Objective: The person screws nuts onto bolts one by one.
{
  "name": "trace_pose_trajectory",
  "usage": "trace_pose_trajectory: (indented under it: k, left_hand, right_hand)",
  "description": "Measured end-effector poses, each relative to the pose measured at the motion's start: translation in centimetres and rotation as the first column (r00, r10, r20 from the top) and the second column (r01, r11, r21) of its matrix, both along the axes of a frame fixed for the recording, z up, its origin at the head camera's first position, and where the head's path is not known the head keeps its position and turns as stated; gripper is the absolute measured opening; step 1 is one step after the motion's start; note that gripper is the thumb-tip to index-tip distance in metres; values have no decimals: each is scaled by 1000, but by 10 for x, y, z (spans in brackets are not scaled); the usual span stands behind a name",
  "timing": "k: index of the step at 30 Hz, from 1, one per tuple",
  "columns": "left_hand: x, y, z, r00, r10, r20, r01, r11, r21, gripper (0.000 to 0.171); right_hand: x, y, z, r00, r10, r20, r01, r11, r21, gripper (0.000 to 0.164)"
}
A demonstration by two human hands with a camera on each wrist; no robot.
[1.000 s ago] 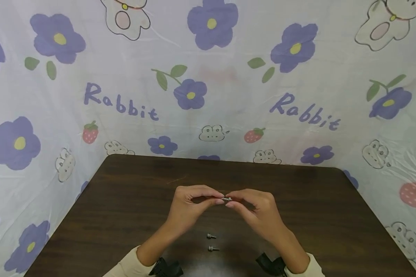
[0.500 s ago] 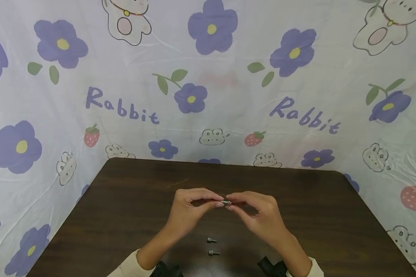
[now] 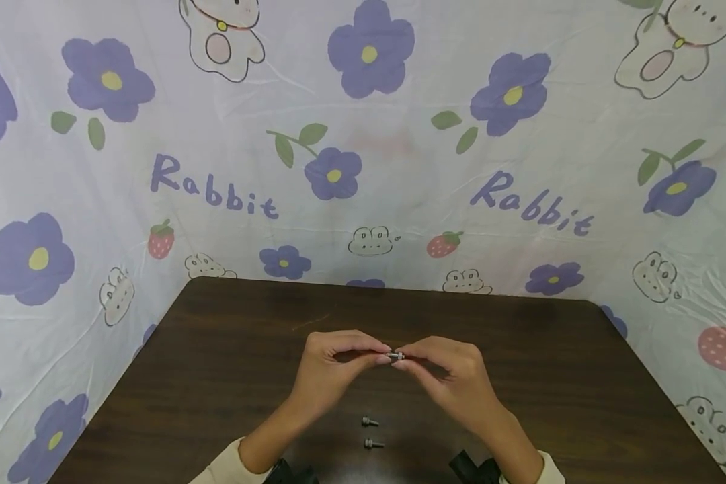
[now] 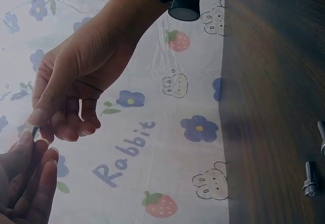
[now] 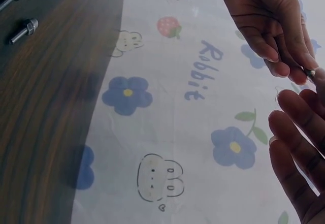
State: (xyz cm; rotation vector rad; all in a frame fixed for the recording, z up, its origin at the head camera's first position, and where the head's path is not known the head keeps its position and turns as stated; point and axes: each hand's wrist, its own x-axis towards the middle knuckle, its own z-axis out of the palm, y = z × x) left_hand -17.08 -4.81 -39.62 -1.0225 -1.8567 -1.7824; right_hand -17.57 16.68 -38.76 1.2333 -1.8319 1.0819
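Above the dark table, both hands meet at a small silver bolt (image 3: 395, 355). My left hand (image 3: 333, 366) pinches its shank end between thumb and fingertips. From the other side, the thumb and fingertips of my right hand (image 3: 454, 376) pinch around its wider end. Fingers cover much of the bolt; only a dark sliver of it (image 4: 34, 131) shows in the left wrist view, and a small glint of the bolt (image 5: 310, 73) in the right wrist view. Nearer the body, two more bolts lie on their sides, an upper bolt (image 3: 370, 421) and a lower bolt (image 3: 374, 444), each thicker at the left end.
The dark wood-grain table (image 3: 218, 376) has rounded far corners. A pale cloth (image 3: 399, 202) printed with flowers, strawberries and rabbits hangs behind it and at both sides. Black camera mounts (image 3: 474, 467) sit at the wrists.
The whole head view has shifted down slightly. Both hands keep nearly the same place around the bolt, and its wider end shows a little more between the right fingertips. The two lying bolts stay put.
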Motion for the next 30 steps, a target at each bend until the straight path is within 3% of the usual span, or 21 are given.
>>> trace_pose_trajectory:
  k: [12,24,30]
  left_hand:
    - [0,0,1,1000,-3,-16,3,1000,-1,10]
    - [-2,-2,2,999,32,-10,-32,999,-23,9]
    - [-2,-2,1,1000,23,-5,-23,1000,-19,9]
  right_hand:
    - [-1,1,-1,999,21,32,-22,1000,12,20]
    - [-1,3,0,998,-31,56,29,999,28,27]
    - [0,4,1,999,-27,33,26,999,26,19]
